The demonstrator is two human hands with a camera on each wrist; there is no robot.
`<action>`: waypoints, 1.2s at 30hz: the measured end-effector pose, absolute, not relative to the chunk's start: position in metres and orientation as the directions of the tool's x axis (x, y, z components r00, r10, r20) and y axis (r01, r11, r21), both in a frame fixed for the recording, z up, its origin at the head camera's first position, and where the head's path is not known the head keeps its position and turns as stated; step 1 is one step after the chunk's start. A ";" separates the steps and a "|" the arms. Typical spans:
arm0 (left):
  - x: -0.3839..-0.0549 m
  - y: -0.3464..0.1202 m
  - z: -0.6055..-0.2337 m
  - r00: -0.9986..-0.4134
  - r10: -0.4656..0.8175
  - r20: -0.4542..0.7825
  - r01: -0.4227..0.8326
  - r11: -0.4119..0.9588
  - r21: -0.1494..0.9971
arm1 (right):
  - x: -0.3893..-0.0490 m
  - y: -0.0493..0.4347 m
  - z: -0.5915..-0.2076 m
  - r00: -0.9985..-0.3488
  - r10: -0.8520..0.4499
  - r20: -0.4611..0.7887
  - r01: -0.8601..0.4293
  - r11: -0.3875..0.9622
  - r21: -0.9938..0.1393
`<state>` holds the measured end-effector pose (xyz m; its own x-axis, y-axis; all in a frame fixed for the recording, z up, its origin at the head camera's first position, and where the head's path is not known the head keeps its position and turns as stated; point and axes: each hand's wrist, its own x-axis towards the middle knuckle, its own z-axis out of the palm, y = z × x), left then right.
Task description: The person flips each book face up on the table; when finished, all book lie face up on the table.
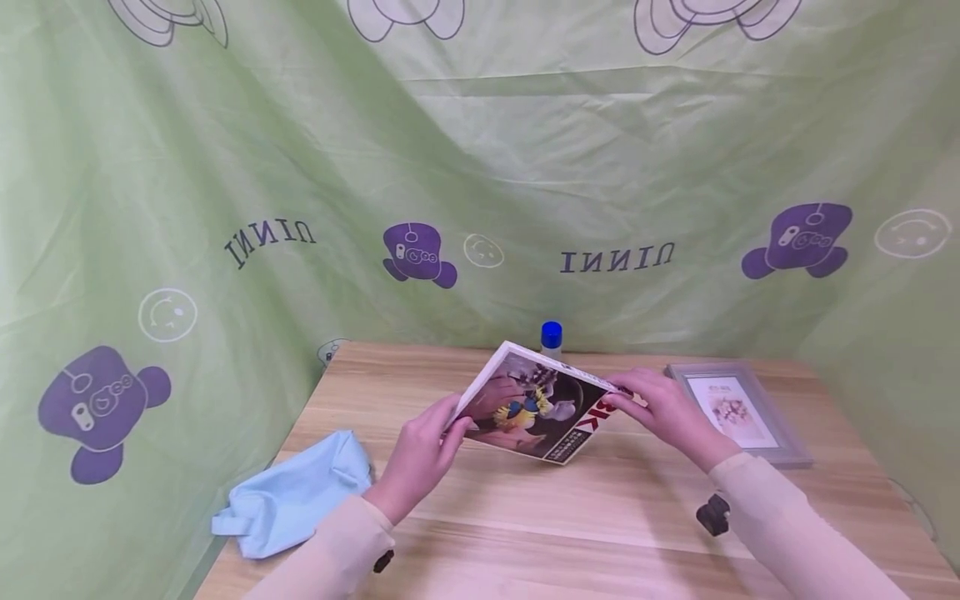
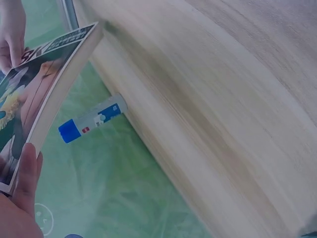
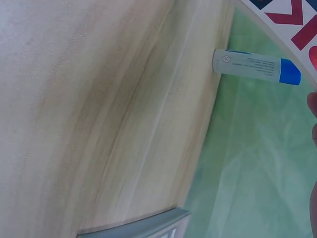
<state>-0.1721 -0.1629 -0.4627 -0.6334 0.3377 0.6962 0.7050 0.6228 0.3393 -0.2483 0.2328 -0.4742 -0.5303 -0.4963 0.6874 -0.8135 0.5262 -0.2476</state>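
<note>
A thick book (image 1: 517,404) with a dark picture cover and large red letters is held tilted above the wooden table. At its left edge my left hand (image 1: 420,450) grips it, thumb on the cover; the left wrist view shows that thumb (image 2: 27,173) and the pale side of the book (image 2: 64,91). My right hand (image 1: 667,408) pinches the upper right corner. Only part of that hand's fingers (image 3: 313,104) shows at the right wrist view's edge. Behind the book stands an upright tube with a blue cap (image 1: 551,335), like a glue stick (image 2: 94,118).
On the table's left side lies a light blue zip pouch (image 1: 300,496). A grey picture frame (image 1: 780,433) lies flat at the right, close to my right forearm. Green printed cloth (image 1: 480,167) hangs behind and around the wooden table (image 1: 525,533).
</note>
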 end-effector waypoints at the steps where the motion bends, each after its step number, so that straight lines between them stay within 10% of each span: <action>1: -0.172 -0.162 -0.462 -0.646 0.327 0.690 0.695 0.625 0.355 | -0.248 0.233 -0.475 -0.536 -0.497 0.683 -0.812 0.525 -0.255; 19: -0.176 -0.155 -0.466 -0.782 0.261 0.567 0.592 0.595 0.543 | -0.237 0.236 -0.482 -0.698 -0.544 0.467 -0.715 0.563 -0.413; 36: -0.182 -0.154 -0.479 -0.857 0.253 0.450 0.503 0.606 0.616 | -0.234 0.240 -0.494 -0.623 -0.636 0.456 -0.781 0.541 -0.313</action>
<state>-0.1823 -0.1541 -0.4793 -0.8565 0.2535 0.4496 0.5029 0.6059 0.6164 -0.2344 0.2404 -0.4937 -0.6228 -0.6359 0.4558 -0.7809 0.5409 -0.3125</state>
